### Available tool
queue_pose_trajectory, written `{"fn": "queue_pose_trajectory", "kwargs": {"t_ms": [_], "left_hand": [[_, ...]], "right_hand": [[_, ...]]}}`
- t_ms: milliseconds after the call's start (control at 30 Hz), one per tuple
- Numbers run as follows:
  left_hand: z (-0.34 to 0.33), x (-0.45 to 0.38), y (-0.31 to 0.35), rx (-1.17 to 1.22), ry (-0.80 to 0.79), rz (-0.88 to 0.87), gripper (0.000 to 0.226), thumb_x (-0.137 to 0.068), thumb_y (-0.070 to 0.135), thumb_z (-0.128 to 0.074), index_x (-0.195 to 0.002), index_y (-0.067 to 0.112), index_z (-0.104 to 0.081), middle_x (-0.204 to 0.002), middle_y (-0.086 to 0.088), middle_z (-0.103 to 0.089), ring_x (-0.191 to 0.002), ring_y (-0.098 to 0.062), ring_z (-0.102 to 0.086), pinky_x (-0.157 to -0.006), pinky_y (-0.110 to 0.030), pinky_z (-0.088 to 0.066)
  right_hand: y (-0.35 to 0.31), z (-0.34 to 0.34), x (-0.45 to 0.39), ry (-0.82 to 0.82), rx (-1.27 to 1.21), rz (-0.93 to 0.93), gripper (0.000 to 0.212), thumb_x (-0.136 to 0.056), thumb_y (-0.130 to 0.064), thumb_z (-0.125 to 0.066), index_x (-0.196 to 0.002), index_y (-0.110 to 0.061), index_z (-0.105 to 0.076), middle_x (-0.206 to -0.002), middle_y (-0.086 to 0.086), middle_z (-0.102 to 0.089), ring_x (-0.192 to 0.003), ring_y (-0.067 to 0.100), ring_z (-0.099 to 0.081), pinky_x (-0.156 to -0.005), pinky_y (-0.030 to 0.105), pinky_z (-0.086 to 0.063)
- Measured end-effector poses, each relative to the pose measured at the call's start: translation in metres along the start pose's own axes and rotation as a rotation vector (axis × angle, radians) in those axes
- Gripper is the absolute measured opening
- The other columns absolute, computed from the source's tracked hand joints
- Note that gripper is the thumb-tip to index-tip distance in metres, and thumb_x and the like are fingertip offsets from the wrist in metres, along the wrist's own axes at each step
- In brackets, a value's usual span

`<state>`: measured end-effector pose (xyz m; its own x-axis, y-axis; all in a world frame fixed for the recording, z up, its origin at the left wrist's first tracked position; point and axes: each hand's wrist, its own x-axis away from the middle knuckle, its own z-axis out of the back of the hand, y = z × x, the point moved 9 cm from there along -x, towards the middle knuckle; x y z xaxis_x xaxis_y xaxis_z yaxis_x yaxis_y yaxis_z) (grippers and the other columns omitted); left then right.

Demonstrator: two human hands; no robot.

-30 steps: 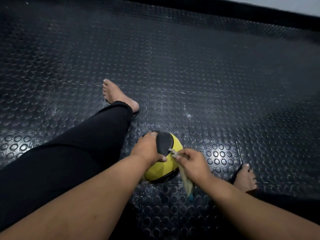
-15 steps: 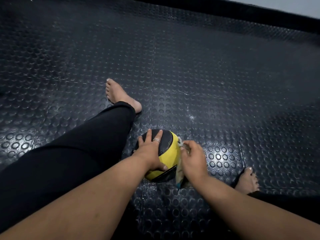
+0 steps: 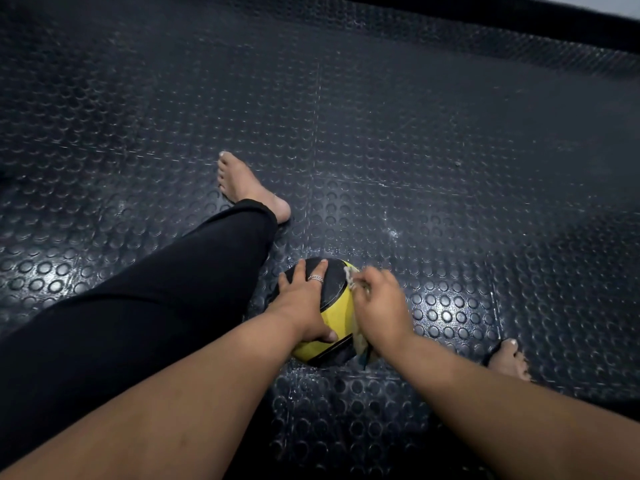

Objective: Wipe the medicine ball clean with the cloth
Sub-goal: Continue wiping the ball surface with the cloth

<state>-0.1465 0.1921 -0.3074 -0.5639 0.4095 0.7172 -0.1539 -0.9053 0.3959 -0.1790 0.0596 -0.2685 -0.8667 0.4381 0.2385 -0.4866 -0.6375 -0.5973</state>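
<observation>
A yellow and black medicine ball (image 3: 337, 306) sits on the studded floor between my legs. My left hand (image 3: 304, 299) lies over its left and top side, fingers spread on the black panel, thumb on the yellow near side. My right hand (image 3: 379, 306) grips a pale cloth (image 3: 351, 277) and holds it against the ball's right side. The cloth's tail (image 3: 362, 346) hangs below my wrist. Most of the cloth is hidden under my hand.
Black rubber floor (image 3: 415, 133) with raised round studs spreads all around. My left leg in black trousers (image 3: 156, 299) stretches out left of the ball, bare foot (image 3: 246, 187) beyond. My right foot (image 3: 507, 358) lies to the right. A dark wall base (image 3: 485, 15) runs along the back.
My right hand moved the cloth from the ball's near top to its right side. My left hand shifted from gripping the top to lying spread over the black panel.
</observation>
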Motion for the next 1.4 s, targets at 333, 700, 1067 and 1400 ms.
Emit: {"fn": "queue_pose_trajectory", "kwargs": {"t_ms": [333, 700, 1067, 1400], "left_hand": [[0.003, 0.001, -0.003, 0.050, 0.033, 0.038, 0.130, -0.070, 0.034, -0.087, -0.153, 0.035, 0.013, -0.162, 0.000, 0.019, -0.149, -0.036, 0.009, -0.120, -0.049, -0.019], [0.011, 0.005, -0.010, 0.102, 0.096, 0.049, 0.129, -0.066, 0.050, -0.085, -0.155, 0.032, 0.007, -0.163, -0.001, 0.010, -0.149, -0.033, -0.006, -0.119, -0.048, -0.022], [0.021, -0.003, 0.002, 0.044, 0.160, -0.016, 0.122, -0.078, 0.045, -0.078, -0.154, 0.015, 0.013, -0.162, 0.001, 0.017, -0.149, -0.030, 0.012, -0.117, -0.057, -0.020], [0.015, 0.002, 0.009, -0.003, 0.165, -0.026, 0.120, -0.077, 0.040, -0.080, -0.155, 0.012, 0.007, -0.163, 0.005, 0.011, -0.150, -0.027, 0.009, -0.114, -0.057, -0.028]], "right_hand": [[-0.021, -0.006, 0.032, 0.000, 0.060, 0.192, 0.015, -0.091, -0.013, -0.053, -0.101, -0.012, -0.064, -0.096, 0.003, -0.049, -0.083, 0.023, -0.053, -0.071, 0.033, -0.047], [0.032, 0.013, -0.045, -0.104, -0.462, -0.356, 0.019, -0.090, -0.009, -0.057, -0.074, -0.018, -0.060, -0.069, 0.001, -0.057, -0.059, 0.013, -0.049, -0.058, 0.024, -0.041], [0.002, 0.023, 0.012, 0.032, 0.008, -0.045, 0.018, -0.093, -0.019, -0.054, -0.108, -0.014, -0.062, -0.100, -0.003, -0.050, -0.085, 0.010, -0.046, -0.072, 0.018, -0.034], [0.004, 0.002, -0.038, -0.023, 0.053, -0.193, 0.019, -0.093, -0.018, -0.052, -0.106, -0.008, -0.063, -0.108, 0.010, -0.063, -0.097, 0.025, -0.056, -0.073, 0.024, -0.036]]}}
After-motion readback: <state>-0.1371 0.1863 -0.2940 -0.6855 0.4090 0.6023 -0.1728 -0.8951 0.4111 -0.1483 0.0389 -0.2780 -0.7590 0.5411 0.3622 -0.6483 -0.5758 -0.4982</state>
